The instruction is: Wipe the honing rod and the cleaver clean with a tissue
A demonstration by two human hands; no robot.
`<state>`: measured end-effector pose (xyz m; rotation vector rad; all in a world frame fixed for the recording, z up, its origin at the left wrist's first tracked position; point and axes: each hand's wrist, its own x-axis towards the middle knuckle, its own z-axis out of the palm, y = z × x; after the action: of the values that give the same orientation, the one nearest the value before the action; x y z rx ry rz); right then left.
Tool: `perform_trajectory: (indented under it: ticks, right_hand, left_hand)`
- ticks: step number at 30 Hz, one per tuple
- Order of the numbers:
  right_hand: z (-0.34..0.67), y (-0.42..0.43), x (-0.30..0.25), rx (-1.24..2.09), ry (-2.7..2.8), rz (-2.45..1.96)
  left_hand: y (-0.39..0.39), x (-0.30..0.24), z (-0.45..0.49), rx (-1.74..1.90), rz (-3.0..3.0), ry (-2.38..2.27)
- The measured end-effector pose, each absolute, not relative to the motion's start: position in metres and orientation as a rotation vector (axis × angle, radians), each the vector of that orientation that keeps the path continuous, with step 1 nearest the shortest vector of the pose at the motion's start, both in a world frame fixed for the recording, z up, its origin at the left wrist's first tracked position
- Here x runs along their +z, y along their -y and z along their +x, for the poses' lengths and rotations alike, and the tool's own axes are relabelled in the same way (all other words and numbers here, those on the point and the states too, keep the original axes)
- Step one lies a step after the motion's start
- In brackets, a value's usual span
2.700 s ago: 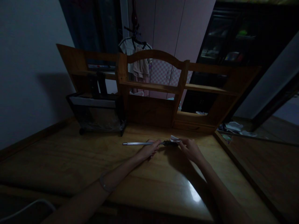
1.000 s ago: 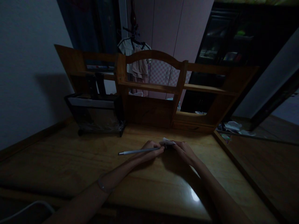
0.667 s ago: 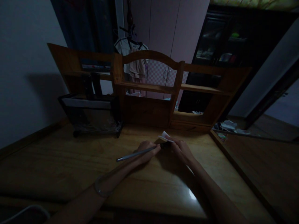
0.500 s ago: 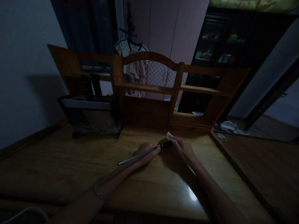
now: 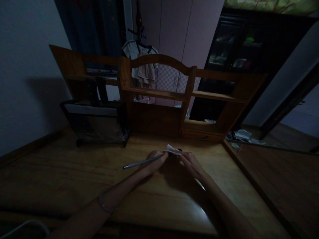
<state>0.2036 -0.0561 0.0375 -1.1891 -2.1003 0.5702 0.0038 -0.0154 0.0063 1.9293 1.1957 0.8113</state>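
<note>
Dim light makes small details hard to see. My left hand [image 5: 156, 162] is closed round a slim grey rod [image 5: 139, 163] near its dark handle. The rod's shaft sticks out to the left and ends in a shiny tip; its exact kind I cannot make out. My right hand [image 5: 191, 163] is closed on a thin white tissue or cloth [image 5: 173, 150], pressed around the dark handle close to my left fingers. Most of the handle is hidden by the white piece and my fingers. Both hands are just above the wooden desk [image 5: 139, 196].
A wooden shelf unit [image 5: 159, 96] stands along the desk's far edge. On the left is a black-framed holder [image 5: 94, 111] with clear plastic wrapping. A white cable [image 5: 30, 223] lies at the lower left. Beyond are hanging clothes [image 5: 144, 66] and dark cabinets [image 5: 231, 43].
My right hand has moved left with the white piece, which now covers the handle beside my left hand. The rod's tip has risen slightly and shifted a little left.
</note>
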Motion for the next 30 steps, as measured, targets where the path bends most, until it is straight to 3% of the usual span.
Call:
perform_trajectory:
  ticks: [14, 25, 30]
  right_hand:
    - [0.227, 0.044, 0.029, 0.361, 2.073, -1.492]
    - [0.192, 0.059, 0.034, 0.380, 2.234, -1.187]
    - [0.202, 0.056, 0.037, 0.337, 2.340, -1.251]
  left_hand:
    - [0.004, 0.000, 0.009, 0.818, 1.314, -1.060]
    - [-0.002, -0.007, 0.010, 0.836, 1.180, -1.028]
    - [-0.006, -0.011, 0.008, 0.805, 1.161, -1.064]
